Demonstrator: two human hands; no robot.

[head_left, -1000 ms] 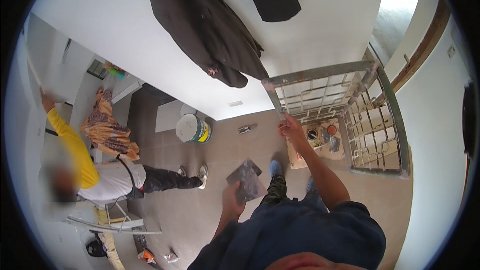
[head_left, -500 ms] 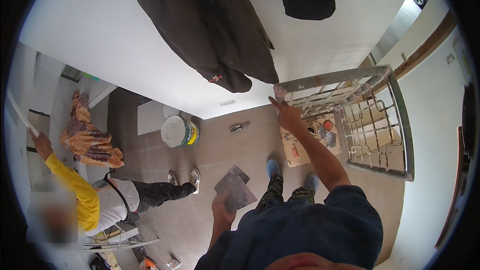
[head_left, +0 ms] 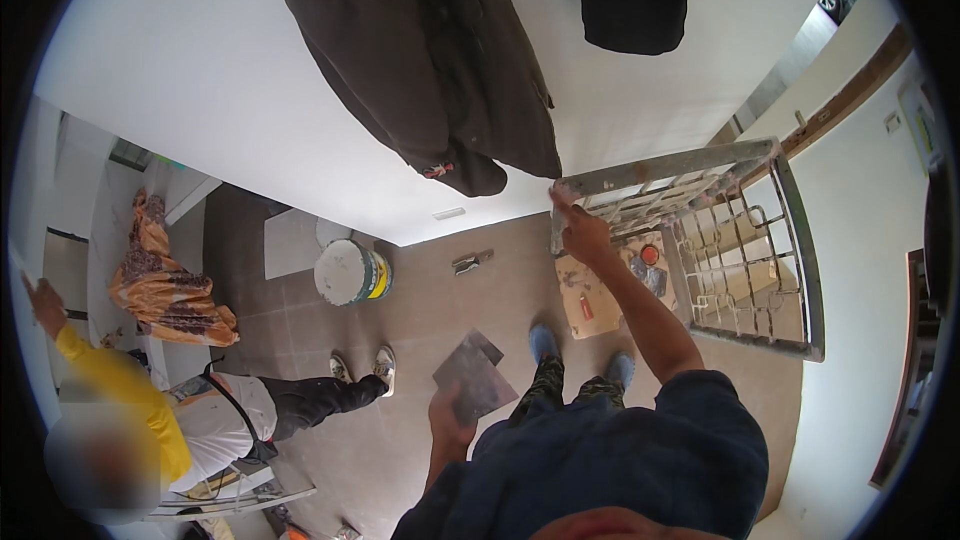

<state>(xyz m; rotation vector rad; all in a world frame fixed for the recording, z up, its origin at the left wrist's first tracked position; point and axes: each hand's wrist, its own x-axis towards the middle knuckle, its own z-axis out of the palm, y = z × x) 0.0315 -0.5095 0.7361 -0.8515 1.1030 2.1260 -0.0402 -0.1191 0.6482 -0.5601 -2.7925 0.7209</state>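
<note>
So the barred frame [head_left: 665, 168] was seen ahead and to the right, its top rail stretched rightward from the corner where the right hand [head_left: 585, 233] was placed, so that hand was clearly nearer. Its index finger was pointed out along that corner; whether anything was actually gripped there can't be told. Further left and lower, well apart from the frame, some dark flat sheets [head_left: 482, 377] were held firmly in the left hand [head_left: 450, 418]. Beyond the frame's bars, cardboard [head_left: 578, 292] was laid on the floor.
</note>
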